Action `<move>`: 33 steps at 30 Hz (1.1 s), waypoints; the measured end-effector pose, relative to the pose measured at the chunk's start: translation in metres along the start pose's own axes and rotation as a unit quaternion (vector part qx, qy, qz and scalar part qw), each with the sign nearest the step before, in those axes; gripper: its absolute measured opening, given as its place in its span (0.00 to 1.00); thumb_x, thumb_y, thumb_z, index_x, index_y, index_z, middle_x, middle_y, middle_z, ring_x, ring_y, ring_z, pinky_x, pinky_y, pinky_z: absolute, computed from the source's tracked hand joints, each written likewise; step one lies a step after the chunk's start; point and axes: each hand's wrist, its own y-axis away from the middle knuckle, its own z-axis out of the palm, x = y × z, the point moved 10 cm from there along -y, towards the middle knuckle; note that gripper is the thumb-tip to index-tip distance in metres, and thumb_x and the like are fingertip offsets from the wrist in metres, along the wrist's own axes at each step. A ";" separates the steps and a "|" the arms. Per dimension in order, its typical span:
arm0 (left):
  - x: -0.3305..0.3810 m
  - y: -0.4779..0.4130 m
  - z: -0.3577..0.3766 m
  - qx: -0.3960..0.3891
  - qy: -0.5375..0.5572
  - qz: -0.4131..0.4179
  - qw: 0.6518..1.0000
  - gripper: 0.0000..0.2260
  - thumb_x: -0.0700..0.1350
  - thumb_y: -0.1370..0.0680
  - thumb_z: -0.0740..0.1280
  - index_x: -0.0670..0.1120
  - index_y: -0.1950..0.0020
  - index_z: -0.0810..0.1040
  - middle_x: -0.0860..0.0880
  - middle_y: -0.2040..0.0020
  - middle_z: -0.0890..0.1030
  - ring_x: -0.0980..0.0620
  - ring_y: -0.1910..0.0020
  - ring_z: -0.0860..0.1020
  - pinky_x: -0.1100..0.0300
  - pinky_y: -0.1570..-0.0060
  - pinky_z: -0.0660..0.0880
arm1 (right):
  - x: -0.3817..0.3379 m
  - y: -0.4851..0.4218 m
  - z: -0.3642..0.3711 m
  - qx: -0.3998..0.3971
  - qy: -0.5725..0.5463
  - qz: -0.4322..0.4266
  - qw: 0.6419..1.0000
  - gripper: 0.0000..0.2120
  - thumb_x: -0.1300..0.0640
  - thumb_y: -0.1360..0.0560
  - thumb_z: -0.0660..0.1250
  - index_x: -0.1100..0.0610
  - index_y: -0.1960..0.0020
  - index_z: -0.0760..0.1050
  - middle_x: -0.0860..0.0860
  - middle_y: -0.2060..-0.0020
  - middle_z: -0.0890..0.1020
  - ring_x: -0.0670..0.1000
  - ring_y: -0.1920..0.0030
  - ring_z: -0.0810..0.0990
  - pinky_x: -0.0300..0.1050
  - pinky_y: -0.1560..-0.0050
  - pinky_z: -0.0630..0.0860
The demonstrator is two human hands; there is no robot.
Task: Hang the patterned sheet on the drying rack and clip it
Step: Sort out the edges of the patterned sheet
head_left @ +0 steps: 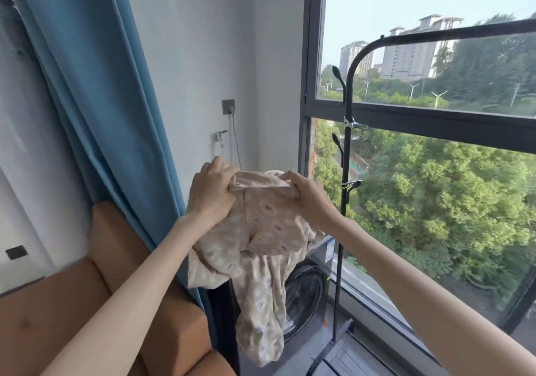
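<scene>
gripping the patterned sheet (261,230) by its bunched top edge, left hand (210,192) and right hand (311,198) curled close together. hanging down long below them, seemingly over a washer (304,297). up and right to the drying rack (348,102) bar, nearer the right hand; clips (355,124) on its post.

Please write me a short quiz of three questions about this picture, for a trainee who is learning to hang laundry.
1. True or false: the patterned sheet already hangs over the drying rack.
2. How many clips show on the rack? A one, B two, C four.
3. Fill in: the left hand and the right hand both have a grip on the ____.
Key: 1 false, it is bunched in both hands; 2 B; 3 sheet.
</scene>
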 end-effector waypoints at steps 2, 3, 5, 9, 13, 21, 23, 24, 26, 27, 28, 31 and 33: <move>-0.014 0.000 -0.005 0.008 0.135 -0.052 0.989 0.08 0.38 0.24 0.59 0.43 0.51 0.77 0.47 0.55 0.70 0.43 0.52 0.71 0.52 0.53 0.69 | 0.029 0.012 0.035 -0.099 0.034 0.038 0.994 0.29 0.48 0.34 0.76 0.52 0.37 0.72 0.48 0.46 0.77 0.47 0.50 0.74 0.44 0.51 0.74; -0.015 0.000 -0.008 0.023 0.195 -0.060 0.979 0.08 0.36 0.24 0.59 0.42 0.52 0.77 0.48 0.56 0.68 0.43 0.53 0.71 0.54 0.54 0.69 | 0.043 0.019 0.051 -0.130 0.065 0.061 0.987 0.31 0.45 0.35 0.76 0.50 0.35 0.71 0.47 0.44 0.73 0.46 0.47 0.69 0.44 0.48 0.71; -0.005 -0.003 -0.016 0.028 0.282 -0.038 0.958 0.07 0.34 0.25 0.59 0.42 0.55 0.76 0.50 0.58 0.67 0.44 0.54 0.71 0.57 0.56 0.66 | 0.066 0.027 0.076 -0.145 0.097 0.109 0.979 0.30 0.42 0.33 0.74 0.50 0.35 0.71 0.47 0.45 0.71 0.49 0.47 0.69 0.46 0.49 0.72; 0.008 -0.009 -0.033 0.018 0.354 -0.009 0.935 0.09 0.34 0.27 0.58 0.44 0.56 0.76 0.55 0.58 0.66 0.47 0.53 0.70 0.61 0.54 0.65 | 0.106 0.036 0.113 -0.186 0.030 0.298 0.936 0.17 0.49 0.20 0.59 0.63 0.51 0.75 0.54 0.63 0.78 0.56 0.63 0.80 0.43 0.69 0.71; -0.032 -0.010 -0.036 0.045 0.303 -0.074 0.949 0.14 0.35 0.23 0.60 0.54 0.56 0.75 0.54 0.58 0.66 0.50 0.51 0.70 0.62 0.51 0.66 | 0.108 -0.002 0.062 -0.004 -0.169 0.354 0.920 0.08 0.66 0.22 0.61 0.64 0.44 0.73 0.58 0.55 0.80 0.58 0.56 0.82 0.58 0.53 0.80; -0.077 -0.007 -0.024 0.033 0.246 -0.180 0.952 0.13 0.53 0.24 0.67 0.47 0.58 0.67 0.48 0.52 0.71 0.47 0.52 0.74 0.51 0.53 0.73 | -0.068 -0.087 -0.147 0.338 -0.198 0.026 0.920 0.17 0.70 0.26 0.53 0.53 0.67 0.68 0.47 0.72 0.71 0.43 0.72 0.66 0.34 0.73 0.64; -0.069 -0.018 -0.018 -0.011 0.317 -0.151 0.936 0.20 0.60 0.31 0.71 0.47 0.51 0.73 0.47 0.49 0.77 0.50 0.51 0.79 0.47 0.49 0.77 | -0.083 -0.091 -0.152 0.320 -0.177 0.010 0.931 0.14 0.68 0.26 0.54 0.58 0.68 0.69 0.50 0.74 0.71 0.46 0.72 0.68 0.44 0.74 0.65; -0.055 -0.024 -0.014 -0.052 0.347 -0.115 0.929 0.22 0.60 0.34 0.73 0.49 0.46 0.76 0.49 0.47 0.79 0.52 0.49 0.79 0.48 0.47 0.77 | -0.084 -0.094 -0.148 0.295 -0.156 0.015 0.943 0.12 0.66 0.26 0.54 0.62 0.67 0.70 0.52 0.74 0.72 0.48 0.72 0.70 0.46 0.74 0.66; -0.018 -0.027 0.002 -0.151 0.356 -0.064 0.920 0.36 0.60 0.37 0.76 0.58 0.32 0.68 0.55 0.35 0.73 0.57 0.37 0.72 0.54 0.39 0.71 | -0.083 -0.098 -0.130 0.216 -0.119 0.026 0.969 0.13 0.65 0.25 0.57 0.62 0.67 0.73 0.52 0.75 0.73 0.48 0.73 0.71 0.42 0.74 0.67; 0.000 -0.027 0.012 -0.182 0.334 -0.048 0.924 0.41 0.63 0.39 0.76 0.63 0.30 0.62 0.58 0.34 0.70 0.57 0.34 0.69 0.54 0.36 0.68 | -0.085 -0.097 -0.119 0.175 -0.106 0.022 0.979 0.14 0.64 0.25 0.59 0.59 0.69 0.73 0.49 0.76 0.73 0.46 0.75 0.70 0.39 0.74 0.67; 0.020 -0.027 0.016 -0.179 0.311 -0.030 0.933 0.38 0.66 0.41 0.75 0.66 0.34 0.64 0.60 0.37 0.73 0.56 0.35 0.70 0.53 0.37 0.68 | -0.090 -0.095 -0.110 0.145 -0.092 0.014 0.985 0.16 0.65 0.25 0.60 0.56 0.70 0.72 0.47 0.77 0.72 0.44 0.76 0.69 0.37 0.74 0.65; 0.038 -0.033 0.018 -0.057 0.281 -0.046 0.957 0.15 0.61 0.36 0.74 0.55 0.57 0.79 0.56 0.58 0.81 0.52 0.51 0.78 0.55 0.49 0.74 | -0.107 -0.091 -0.097 0.098 -0.065 0.000 0.993 0.16 0.69 0.27 0.57 0.53 0.66 0.74 0.44 0.75 0.73 0.44 0.75 0.70 0.32 0.75 0.64; 0.018 -0.039 0.014 0.014 0.320 -0.098 0.942 0.12 0.49 0.30 0.73 0.40 0.64 0.79 0.42 0.65 0.81 0.47 0.62 0.79 0.55 0.63 0.74 | -0.110 -0.089 -0.097 0.087 -0.070 0.001 0.994 0.16 0.71 0.29 0.55 0.55 0.59 0.77 0.49 0.71 0.78 0.51 0.70 0.77 0.36 0.72 0.73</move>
